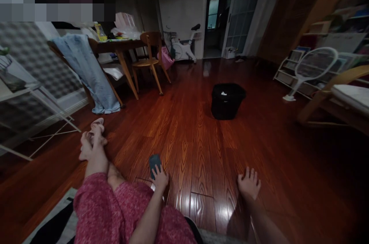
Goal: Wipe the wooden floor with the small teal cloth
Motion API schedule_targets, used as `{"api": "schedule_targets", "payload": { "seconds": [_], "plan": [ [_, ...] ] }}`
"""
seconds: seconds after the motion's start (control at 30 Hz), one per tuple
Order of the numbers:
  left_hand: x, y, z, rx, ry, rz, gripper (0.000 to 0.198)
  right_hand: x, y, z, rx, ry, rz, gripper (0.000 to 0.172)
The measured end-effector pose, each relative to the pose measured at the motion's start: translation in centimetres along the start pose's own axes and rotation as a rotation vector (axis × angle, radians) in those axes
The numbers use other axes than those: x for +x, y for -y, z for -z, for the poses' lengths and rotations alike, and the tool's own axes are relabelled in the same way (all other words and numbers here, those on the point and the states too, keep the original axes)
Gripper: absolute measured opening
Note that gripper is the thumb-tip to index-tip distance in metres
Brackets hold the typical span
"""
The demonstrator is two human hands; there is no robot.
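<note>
My left hand (pixel 160 179) is stretched forward beside my lap with its fingers spread. Its fingertips overlap a flat, dark grey-green rectangular thing (pixel 154 160), phone-like in shape. Whether they touch it or only pass in front of it, I cannot tell. Over the wooden floor (pixel 184 159) on the other side, my right hand (pixel 250 183) has its fingers apart and holds nothing. Farther ahead stands a black bin-like container (pixel 226 101) with a small white mark on its front.
Crossed legs in a reddish patterned garment (pixel 100 205) lie at left. Beyond are a white-framed stand (pixel 54 121), jeans (pixel 92 71) over a chair, a wooden chair (pixel 151 57) at a table, and a white exercise bike (pixel 184 47). A white racket-shaped object (pixel 296 82) stands at right.
</note>
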State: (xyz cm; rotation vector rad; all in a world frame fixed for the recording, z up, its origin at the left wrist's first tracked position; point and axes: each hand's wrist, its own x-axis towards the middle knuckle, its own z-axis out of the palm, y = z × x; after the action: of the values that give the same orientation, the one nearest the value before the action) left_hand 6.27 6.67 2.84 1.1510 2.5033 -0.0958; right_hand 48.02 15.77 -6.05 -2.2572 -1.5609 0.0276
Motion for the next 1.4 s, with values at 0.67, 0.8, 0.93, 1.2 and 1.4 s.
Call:
{"api": "schedule_targets", "payload": {
  "seconds": [0.67,0.8,0.93,1.2,1.4],
  "plan": [
    [-6.4,-6.8,-5.5,0.016,0.228,-1.136,0.06,0.1,-0.2,-0.2,-0.024,-0.02,0.013,0.067],
    [-4.2,-5.3,-3.6,0.009,0.08,-0.76,0.057,0.0,0.2,0.3,-0.021,-0.014,0.014,0.067],
    [-1.8,-2.9,-2.4,-0.032,-0.057,-0.293,0.056,-0.1,0.4,0.5,-0.018,-0.009,0.011,0.067],
    [-2.5,-3.4,-2.9,-0.012,0.021,-0.187,0.063,-0.1,0.4,0.1,-0.026,-0.025,0.014,0.065],
    [-7.7,-6.2,-5.7,0.054,0.224,-0.853,0.073,-0.2,0.8,0.7,-0.041,-0.019,0.002,0.064]
  ]
}}
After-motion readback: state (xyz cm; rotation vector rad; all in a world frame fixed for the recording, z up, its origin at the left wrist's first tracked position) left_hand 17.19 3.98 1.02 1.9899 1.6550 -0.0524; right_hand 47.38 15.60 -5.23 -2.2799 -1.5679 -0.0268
